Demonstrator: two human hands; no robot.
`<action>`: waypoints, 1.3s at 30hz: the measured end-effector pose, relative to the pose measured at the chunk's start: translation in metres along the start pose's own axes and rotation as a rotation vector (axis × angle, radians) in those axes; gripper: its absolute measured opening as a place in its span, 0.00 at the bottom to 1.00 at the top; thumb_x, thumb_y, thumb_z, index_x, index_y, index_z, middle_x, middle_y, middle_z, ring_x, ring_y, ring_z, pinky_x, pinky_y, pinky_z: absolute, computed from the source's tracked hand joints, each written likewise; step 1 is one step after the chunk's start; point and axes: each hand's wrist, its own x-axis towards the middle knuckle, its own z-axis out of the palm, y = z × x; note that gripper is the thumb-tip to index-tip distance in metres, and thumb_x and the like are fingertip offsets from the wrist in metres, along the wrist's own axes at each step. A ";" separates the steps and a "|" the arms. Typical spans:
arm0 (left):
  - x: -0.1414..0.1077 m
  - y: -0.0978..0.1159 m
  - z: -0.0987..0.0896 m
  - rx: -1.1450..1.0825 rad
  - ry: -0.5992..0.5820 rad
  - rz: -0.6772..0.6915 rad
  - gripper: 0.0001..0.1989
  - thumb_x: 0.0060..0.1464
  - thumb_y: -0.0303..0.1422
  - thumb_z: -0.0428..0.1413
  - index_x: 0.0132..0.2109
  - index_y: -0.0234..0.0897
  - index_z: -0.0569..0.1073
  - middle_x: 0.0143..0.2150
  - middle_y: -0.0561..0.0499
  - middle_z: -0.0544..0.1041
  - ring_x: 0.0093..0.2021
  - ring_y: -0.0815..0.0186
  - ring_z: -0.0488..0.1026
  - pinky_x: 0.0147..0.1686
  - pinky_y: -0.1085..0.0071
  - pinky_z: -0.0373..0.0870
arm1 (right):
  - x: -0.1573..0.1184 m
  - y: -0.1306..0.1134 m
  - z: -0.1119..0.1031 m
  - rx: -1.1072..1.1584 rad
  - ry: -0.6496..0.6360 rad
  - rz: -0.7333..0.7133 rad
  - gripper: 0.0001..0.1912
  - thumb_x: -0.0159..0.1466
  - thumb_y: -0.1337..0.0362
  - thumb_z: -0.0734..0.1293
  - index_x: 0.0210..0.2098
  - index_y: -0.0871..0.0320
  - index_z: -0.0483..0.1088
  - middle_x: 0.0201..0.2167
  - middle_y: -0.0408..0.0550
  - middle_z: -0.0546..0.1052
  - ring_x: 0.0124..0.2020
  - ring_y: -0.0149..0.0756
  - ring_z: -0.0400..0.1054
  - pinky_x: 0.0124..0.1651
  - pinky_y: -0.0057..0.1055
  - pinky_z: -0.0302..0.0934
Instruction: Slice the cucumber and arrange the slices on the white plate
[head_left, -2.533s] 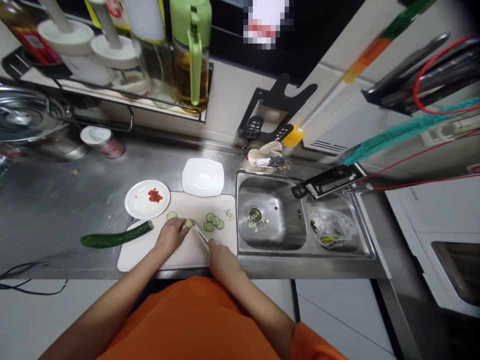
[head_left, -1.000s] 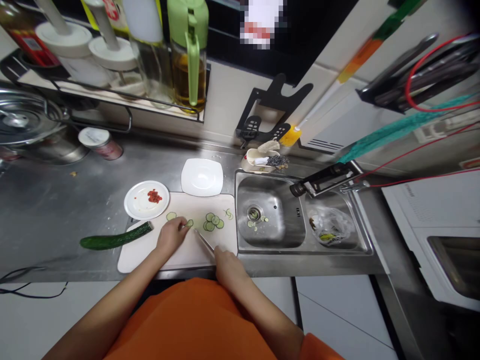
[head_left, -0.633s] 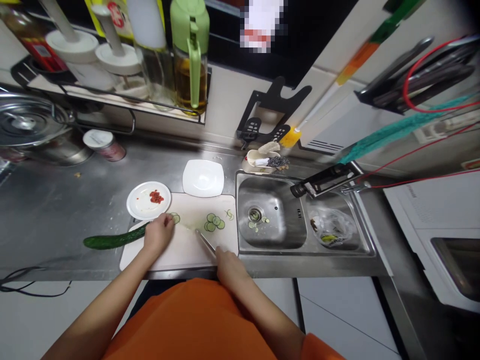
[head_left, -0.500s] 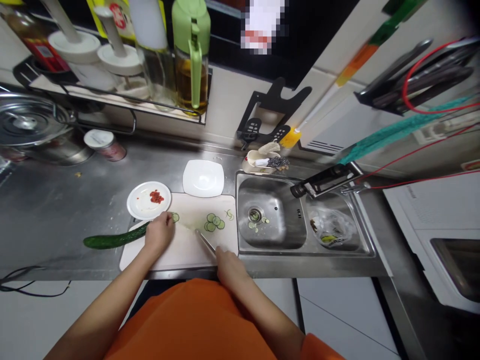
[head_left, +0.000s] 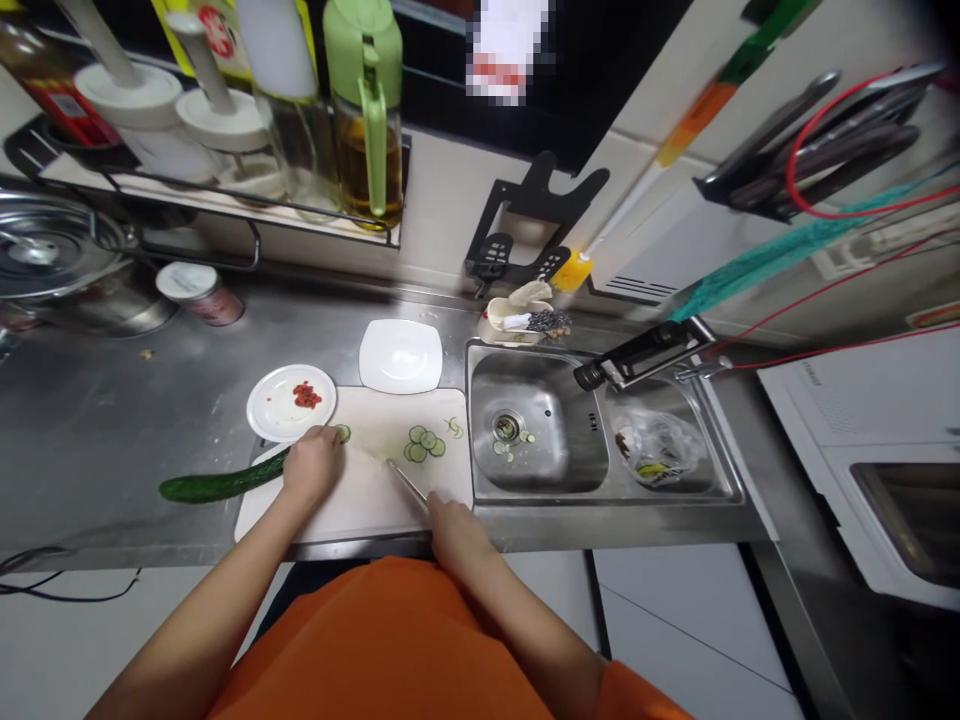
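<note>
My left hand (head_left: pixel 313 466) is closed over a long green cucumber (head_left: pixel 217 485), whose uncut end reaches left past the board. Its cut face peeks out just right of my fingers. In my right hand (head_left: pixel 459 535) is a knife (head_left: pixel 407 482), its blade pointing up and left over the white cutting board (head_left: pixel 360 510), apart from the cucumber. Several round cucumber slices (head_left: pixel 424 444) lie on the board beyond the knife tip. Thin green trimmings (head_left: pixel 453 428) rest near the board's right edge.
Behind the board stand a white plate (head_left: pixel 259 415) with chopped red bits and a square white dish (head_left: pixel 400 372). A steel sink (head_left: pixel 551 480) borders the board on the right, with scraps near its drain. A condiment rack (head_left: pixel 225 195) hangs above the counter.
The whole view has shifted slightly left as the camera turned. Both hands keep their grips, and the cucumber, knife and slices stay in nearly the same places on the board.
</note>
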 end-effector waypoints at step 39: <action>0.024 0.049 0.008 -0.494 -0.248 -0.028 0.09 0.46 0.34 0.54 0.35 0.39 0.76 0.31 0.54 0.78 0.32 0.67 0.73 0.33 0.73 0.64 | 0.004 0.010 0.002 0.006 0.015 0.009 0.20 0.60 0.76 0.56 0.50 0.58 0.60 0.38 0.55 0.74 0.44 0.42 0.71 0.39 0.31 0.63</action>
